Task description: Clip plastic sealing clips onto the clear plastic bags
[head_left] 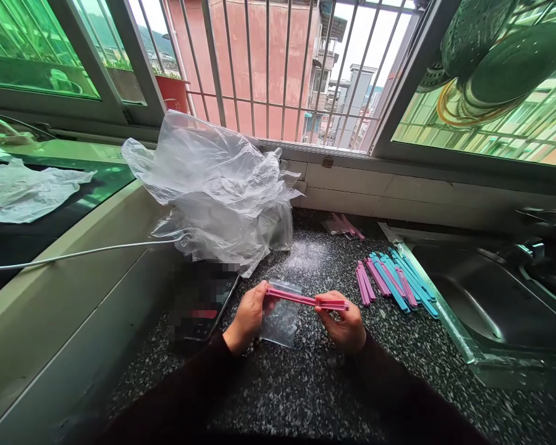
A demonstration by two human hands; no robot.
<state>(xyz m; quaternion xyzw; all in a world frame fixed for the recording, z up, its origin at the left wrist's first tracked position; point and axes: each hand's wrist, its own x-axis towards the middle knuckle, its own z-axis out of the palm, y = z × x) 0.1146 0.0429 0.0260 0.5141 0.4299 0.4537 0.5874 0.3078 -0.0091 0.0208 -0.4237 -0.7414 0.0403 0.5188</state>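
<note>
Between my two hands is a pair of long, thin pink plastic strips that look like bag sealing clips (297, 298), held nearly level above the counter. My left hand (247, 316) pinches their left end between thumb and fingers. At the right end, my right hand (344, 322) has its thumb and fingers closed on them. A small clear plastic bag (280, 327) shows below and behind the clips, near my left fingers; whether the left hand also touches it I cannot tell.
Pink and blue clips (396, 278) lie in a loose pile beside the metal sink (472, 290). More pink clips (347, 226) lie at the back. A crumpled plastic bag (222, 191) stands by the window. A phone (206, 303) lies left, and a white cable (88, 252) crosses the ledge.
</note>
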